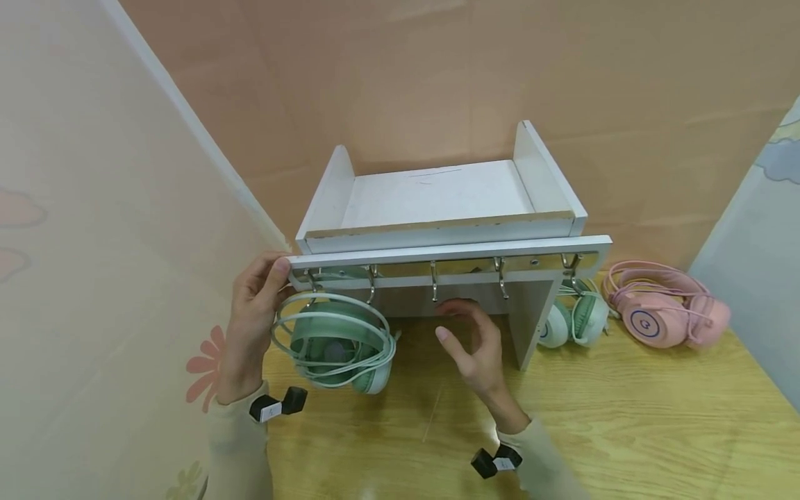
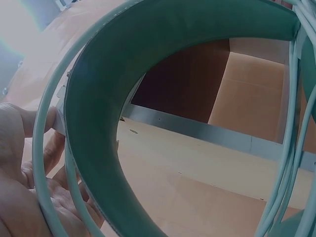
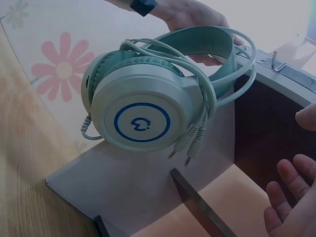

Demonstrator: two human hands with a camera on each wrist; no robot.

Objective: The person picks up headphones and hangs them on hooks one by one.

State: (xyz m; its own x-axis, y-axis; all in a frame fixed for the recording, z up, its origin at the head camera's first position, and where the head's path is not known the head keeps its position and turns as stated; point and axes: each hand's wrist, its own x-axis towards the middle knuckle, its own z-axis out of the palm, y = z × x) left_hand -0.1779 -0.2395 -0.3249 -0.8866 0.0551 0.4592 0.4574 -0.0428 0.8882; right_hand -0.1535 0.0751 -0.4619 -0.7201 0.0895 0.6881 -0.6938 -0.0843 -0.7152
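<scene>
Green headphones, their pale green cable looped around them, hang at the left end of a white hook rail fitted with several metal hooks. In the right wrist view, their round ear cup bears a blue ring logo, and two plugs dangle below. My left hand grips the rail's left end, thumb on the front; the other fingers are partly hidden. Below the middle hooks, my right hand is held in the air with relaxed, slightly bent fingers and nothing in them.
The rail fronts a white shelf unit standing on a wooden table. Right of its side panel lie another pair of green headphones and pink headphones. A patterned wall rises close on the left.
</scene>
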